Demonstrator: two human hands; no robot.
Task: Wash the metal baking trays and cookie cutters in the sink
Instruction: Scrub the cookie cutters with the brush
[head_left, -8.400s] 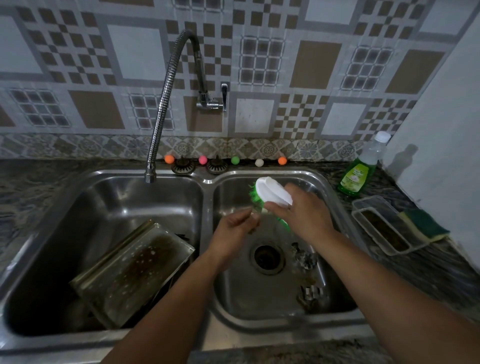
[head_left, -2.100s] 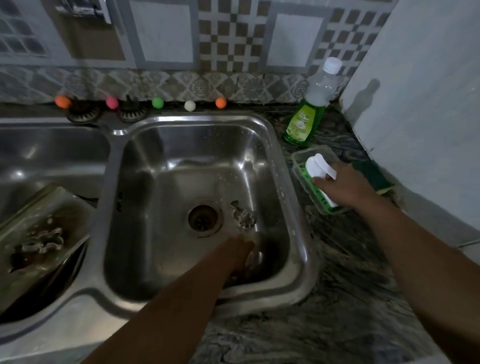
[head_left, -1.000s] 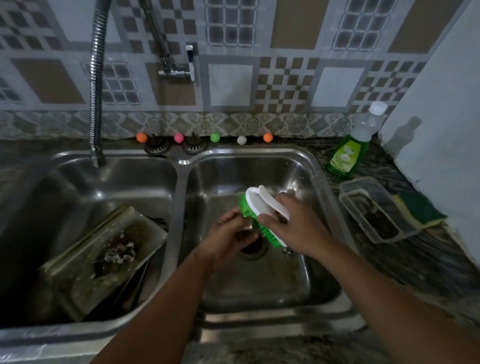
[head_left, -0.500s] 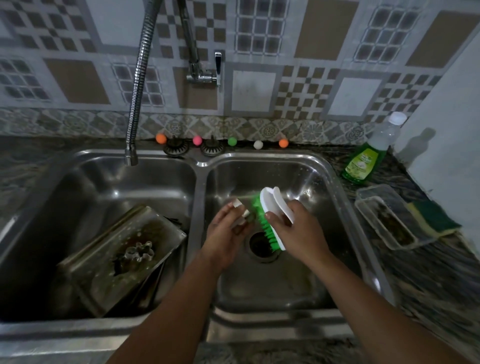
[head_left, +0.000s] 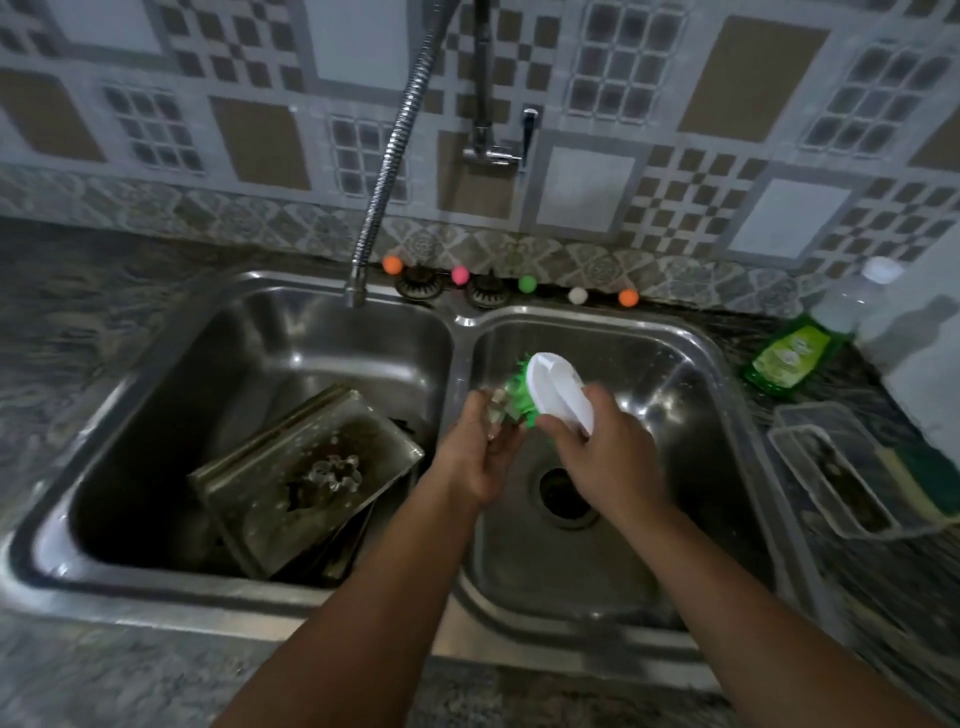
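Over the right basin (head_left: 691, 395) of the double sink, my left hand (head_left: 480, 457) holds a small metal cookie cutter (head_left: 496, 410); motion blur hides its shape. My right hand (head_left: 602, 452) grips a white scrubbing brush (head_left: 558, 392) whose green bristles press against the cutter. In the left basin (head_left: 260, 358) a metal baking tray (head_left: 270, 488) leans tilted on other trays. A flower-shaped cookie cutter (head_left: 335, 470) lies on it.
The flexible tap spout (head_left: 387, 161) hangs over the left basin. Green dish soap bottle (head_left: 795, 353), a clear plastic tub (head_left: 836, 467) and a green-yellow sponge (head_left: 919, 478) sit on the counter to the right. Several coloured balls (head_left: 527, 284) line the sink's back edge.
Two seconds ago my right hand took the brush from the tub while my left picked a cutter off the right basin floor. Both have since met over the basin and risen slightly.
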